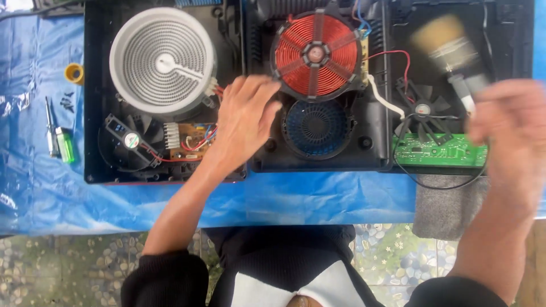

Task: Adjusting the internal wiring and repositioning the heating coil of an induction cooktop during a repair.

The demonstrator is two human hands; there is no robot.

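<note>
**Copper coil and open cooker casings under our hands**

Copper-red wire wound into a flat round coil sits at the far end of the middle black plastic casing, and just near of it we see a round blue fan grille. Our left hand lies flat where the left and middle casings meet, fingers spread and released, fingertips reaching toward the coil's rim; it grips nothing.

Our right hand is blurred at the right edge. It is clenched around the pale handle of a round brush with a tan bristle head and a silver ferrule, which slants away from us over the right-hand black casing. The bristles hang above that casing's far part; whether they touch it we cannot tell. Below the brush lie a black bare fan and a long green circuit board along the near edge, with a thin black wire looping off it onto a grey cloth.

To the left, a white round ribbed heating element fills the far half of the left black casing, with a small black fan and a brown circuit board near of it. All three casings rest on a blue plastic sheet. On the sheet's left part lie a yellow tape roll, a slim screwdriver and a green lighter just beside it.
</note>
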